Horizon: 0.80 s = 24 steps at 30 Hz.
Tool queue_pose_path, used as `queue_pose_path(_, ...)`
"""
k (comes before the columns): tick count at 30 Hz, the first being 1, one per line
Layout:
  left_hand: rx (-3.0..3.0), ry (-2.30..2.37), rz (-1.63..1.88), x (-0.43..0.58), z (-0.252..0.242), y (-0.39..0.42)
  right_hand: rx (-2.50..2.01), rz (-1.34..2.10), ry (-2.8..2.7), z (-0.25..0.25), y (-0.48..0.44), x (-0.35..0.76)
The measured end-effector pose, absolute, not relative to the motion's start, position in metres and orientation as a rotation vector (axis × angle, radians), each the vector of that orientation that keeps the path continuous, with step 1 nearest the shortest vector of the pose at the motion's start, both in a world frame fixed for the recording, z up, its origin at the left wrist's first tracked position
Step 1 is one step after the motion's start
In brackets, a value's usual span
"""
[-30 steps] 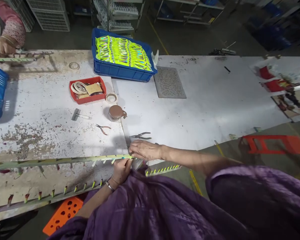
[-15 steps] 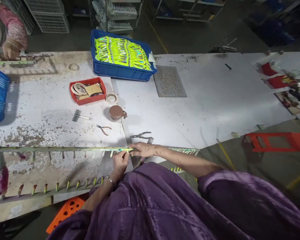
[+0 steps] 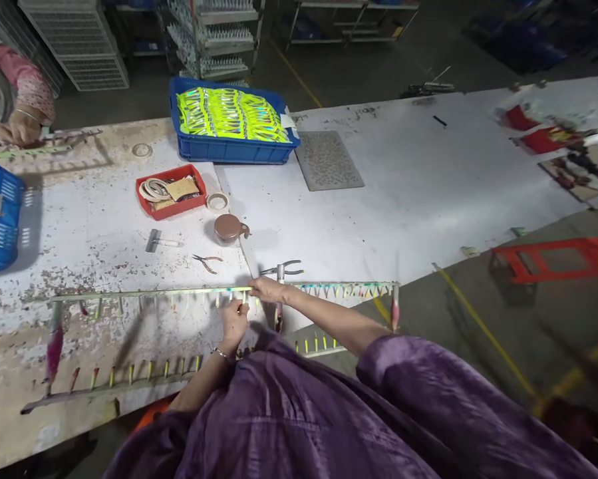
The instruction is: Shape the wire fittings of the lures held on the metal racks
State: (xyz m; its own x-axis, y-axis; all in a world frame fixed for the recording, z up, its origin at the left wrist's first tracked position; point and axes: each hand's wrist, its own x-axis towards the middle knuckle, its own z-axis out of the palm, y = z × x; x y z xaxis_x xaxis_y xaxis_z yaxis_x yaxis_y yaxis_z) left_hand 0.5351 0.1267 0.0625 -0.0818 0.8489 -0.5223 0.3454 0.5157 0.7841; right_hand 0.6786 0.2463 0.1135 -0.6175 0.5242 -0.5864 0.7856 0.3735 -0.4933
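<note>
Looking down on a long white worktop [image 3: 378, 199], paint-flecked on the left half, running side to side.

Across its near part, raised slightly off the surface: a thin peg strip [image 3: 153, 293], long axis left to right, parallel to the near edge, with short coloured pegs hanging along its underside. Extends well past both hands on either side, further to the left than to the right.

Closer to the body, at the very edge: a second peg strip [image 3: 129, 382], lying flat on the same left-to-right line.

At the far side, well apart from the hands: a blue crate [image 3: 229, 150] of yellow-green packets, a grey mat [image 3: 328, 159] just right of it, a red tray [image 3: 171, 211] of tape rolls, and a brown pot [image 3: 229, 228].

Near the middle of the raised strip, the right hand [image 3: 269, 290], fingers closed over the top edge, gripping it.

Just below and to the left, the left hand [image 3: 233, 319], fingertips raised to a peg under the strip; too small to tell whether pinching or only touching.

Just beyond the right hand, grey pliers [image 3: 283, 269] on the worktop.

At the far left corner, a co-worker's hand [image 3: 24, 126].
</note>
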Motion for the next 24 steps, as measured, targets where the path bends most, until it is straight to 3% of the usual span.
queue_pose_path(15, 1.079, 1.774, 0.245, 0.509, 0.069, 0.105, 1.158, -0.972, 2.548, 0.107, 0.249, 0.632)
queue_pose_path(24, 1.295, 1.692, 0.02, 0.507, 0.064, 0.023, 0.851, -1.14, 2.324, 0.1, 0.119, 0.66)
